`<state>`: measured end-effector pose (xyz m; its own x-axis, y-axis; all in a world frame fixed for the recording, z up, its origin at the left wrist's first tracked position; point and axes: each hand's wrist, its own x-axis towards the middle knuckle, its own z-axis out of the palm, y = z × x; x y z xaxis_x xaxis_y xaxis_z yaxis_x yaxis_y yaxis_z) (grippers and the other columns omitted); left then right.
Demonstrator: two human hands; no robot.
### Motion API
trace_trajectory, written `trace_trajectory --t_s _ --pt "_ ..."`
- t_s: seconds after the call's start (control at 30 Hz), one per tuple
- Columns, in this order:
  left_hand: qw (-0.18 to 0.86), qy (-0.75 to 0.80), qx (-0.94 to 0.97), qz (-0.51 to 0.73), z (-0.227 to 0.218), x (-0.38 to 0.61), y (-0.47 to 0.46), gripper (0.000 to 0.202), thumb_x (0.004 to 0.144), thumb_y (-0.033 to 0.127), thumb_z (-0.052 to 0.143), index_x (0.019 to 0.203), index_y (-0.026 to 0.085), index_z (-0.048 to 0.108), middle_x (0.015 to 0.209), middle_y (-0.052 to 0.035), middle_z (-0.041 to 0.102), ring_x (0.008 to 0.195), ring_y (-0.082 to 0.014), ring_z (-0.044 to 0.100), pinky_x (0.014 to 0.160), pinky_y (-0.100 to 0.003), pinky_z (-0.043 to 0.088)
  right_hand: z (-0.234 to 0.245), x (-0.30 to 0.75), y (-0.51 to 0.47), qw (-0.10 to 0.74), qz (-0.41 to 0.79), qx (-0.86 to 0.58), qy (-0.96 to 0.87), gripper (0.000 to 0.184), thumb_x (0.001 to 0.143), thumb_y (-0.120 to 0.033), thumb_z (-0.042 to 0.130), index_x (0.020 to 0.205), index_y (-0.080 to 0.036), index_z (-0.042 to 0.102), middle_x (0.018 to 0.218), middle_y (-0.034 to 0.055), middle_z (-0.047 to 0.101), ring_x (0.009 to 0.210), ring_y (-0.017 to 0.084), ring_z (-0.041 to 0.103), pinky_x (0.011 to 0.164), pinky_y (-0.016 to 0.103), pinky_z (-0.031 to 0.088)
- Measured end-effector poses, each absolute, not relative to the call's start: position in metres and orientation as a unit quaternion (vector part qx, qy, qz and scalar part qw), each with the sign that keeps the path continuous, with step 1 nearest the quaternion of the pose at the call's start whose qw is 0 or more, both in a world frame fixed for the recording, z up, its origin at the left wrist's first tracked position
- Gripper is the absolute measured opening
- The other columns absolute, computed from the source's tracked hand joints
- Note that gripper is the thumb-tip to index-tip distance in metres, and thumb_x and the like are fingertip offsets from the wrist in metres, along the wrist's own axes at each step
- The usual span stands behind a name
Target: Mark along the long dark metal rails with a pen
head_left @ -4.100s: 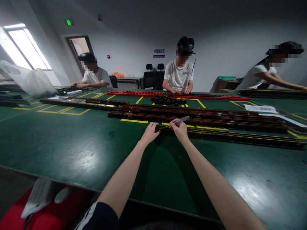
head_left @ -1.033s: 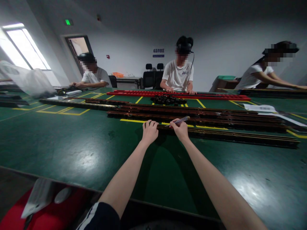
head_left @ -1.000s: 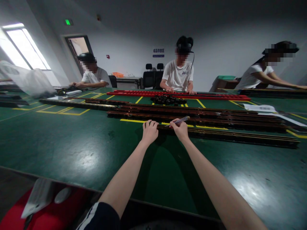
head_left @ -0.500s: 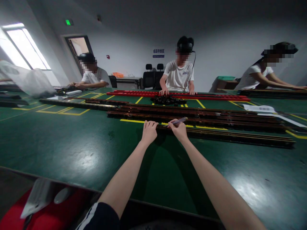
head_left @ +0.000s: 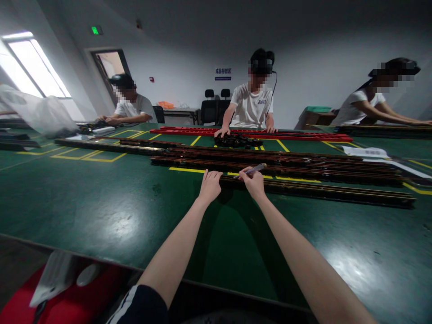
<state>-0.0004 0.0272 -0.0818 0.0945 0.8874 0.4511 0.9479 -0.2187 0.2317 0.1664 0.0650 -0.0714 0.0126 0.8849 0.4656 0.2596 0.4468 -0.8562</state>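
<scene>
Before me a long dark rail [head_left: 330,192] with thin gold-coloured edges lies across the green table. My left hand [head_left: 211,185] is wrapped over its left end, fingers bent and close together. Just to the right of it, my right hand [head_left: 252,183] pinches a slim pen-like tool [head_left: 258,168]. The tool has a greyish handle slanting up to the right. Its thin tip points down-left at the rail's upper face; whether it touches is too small to tell. Right behind both hands lies a bundle of similar dark rails [head_left: 286,164].
Past the bundle sit a heap of small black parts [head_left: 232,140] and a long red rack [head_left: 320,136]. A co-worker's hand [head_left: 222,131] reaches to the heap. Two other people work at left and right. White paper [head_left: 366,152] lies at right, plastic bags [head_left: 50,117] at left.
My right hand and the pen-like tool have shifted slightly right along the rail. My left hand stays put. The opposite co-worker's hand has moved left at the black parts.
</scene>
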Motion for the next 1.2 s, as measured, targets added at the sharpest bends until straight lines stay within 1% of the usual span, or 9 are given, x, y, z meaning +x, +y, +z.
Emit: trace_trajectory --t_s 0.07,0.2,0.33,0.47,0.77,1.0,1.1,1.2 --pt "0.059 -0.623 -0.738 -0.255 -0.0821 -0.0008 0.0273 0.052 0.081 -0.002 0.034 0.124 0.013 0.060 0.124 -0.0107 0.064 0.124 -0.0203 0.053 0.121 -0.045 0.020 -0.0713 0.1670 0.0646 0.561 0.282 -0.446 -0.638 0.016 0.075 -0.035 0.061 0.067 -0.021 0.060 0.062 0.0034 0.068 0.064 0.022 0.068 0.073 0.037 0.054" --pt "0.058 -0.624 -0.736 -0.255 -0.0830 -0.0013 0.0278 0.052 0.081 -0.002 0.034 0.124 0.015 0.060 0.124 -0.0088 0.064 0.124 -0.0198 0.053 0.121 -0.047 0.020 -0.0709 0.1679 0.0640 0.564 0.282 -0.450 -0.633 0.019 0.076 -0.038 0.062 0.067 -0.021 0.060 0.062 0.0035 0.068 0.064 0.022 0.067 0.073 0.037 0.054" --pt "0.058 -0.622 -0.737 -0.259 -0.0831 -0.0014 0.0282 0.049 0.082 0.001 0.036 0.124 0.016 0.060 0.124 -0.0089 0.064 0.123 -0.0201 0.054 0.121 -0.046 0.020 -0.0703 0.1678 0.0642 0.562 0.287 -0.456 -0.628 0.015 0.075 -0.033 0.062 0.067 -0.021 0.060 0.062 0.0036 0.068 0.065 0.022 0.068 0.075 0.037 0.054" --pt "0.053 -0.623 -0.736 -0.258 -0.0828 -0.0012 0.0285 0.045 0.083 0.008 0.040 0.123 0.015 0.059 0.123 -0.0092 0.065 0.122 -0.0209 0.054 0.121 -0.046 0.019 -0.0713 0.1673 0.0658 0.562 0.298 -0.450 -0.627 0.012 0.074 -0.031 0.061 0.068 -0.021 0.059 0.062 0.0035 0.068 0.065 0.023 0.068 0.075 0.038 0.054" --pt "0.052 -0.623 -0.743 -0.240 -0.0818 -0.0009 0.0273 0.041 0.087 0.027 0.049 0.125 0.014 0.057 0.125 -0.0111 0.062 0.124 -0.0248 0.052 0.121 -0.049 0.017 -0.0743 0.1681 0.0677 0.560 0.294 -0.440 -0.638 0.018 0.075 -0.038 0.062 0.069 -0.021 0.059 0.063 0.0037 0.068 0.065 0.023 0.068 0.072 0.038 0.056" --pt "0.069 -0.620 -0.743 -0.242 -0.0834 -0.0018 0.0284 0.038 0.088 0.029 0.053 0.123 0.016 0.057 0.123 -0.0106 0.063 0.122 -0.0253 0.053 0.120 -0.049 0.019 -0.0724 0.1675 0.0656 0.556 0.292 -0.440 -0.642 0.021 0.076 -0.041 0.062 0.069 -0.021 0.059 0.065 0.0046 0.069 0.066 0.023 0.068 0.073 0.038 0.056" --pt "0.072 -0.621 -0.741 -0.245 -0.0835 -0.0017 0.0285 0.036 0.088 0.031 0.054 0.122 0.017 0.058 0.122 -0.0101 0.064 0.121 -0.0253 0.054 0.119 -0.050 0.020 -0.0724 0.1674 0.0656 0.557 0.294 -0.441 -0.639 0.019 0.075 -0.038 0.062 0.069 -0.021 0.059 0.063 0.0042 0.069 0.065 0.023 0.068 0.073 0.038 0.055" --pt "0.074 -0.625 -0.738 -0.243 -0.0831 -0.0011 0.0283 0.035 0.089 0.031 0.054 0.121 0.016 0.058 0.121 -0.0107 0.064 0.121 -0.0251 0.054 0.119 -0.048 0.020 -0.0726 0.1675 0.0662 0.556 0.297 -0.441 -0.638 0.016 0.075 -0.035 0.061 0.069 -0.021 0.059 0.063 0.0040 0.069 0.065 0.022 0.068 0.072 0.037 0.055"
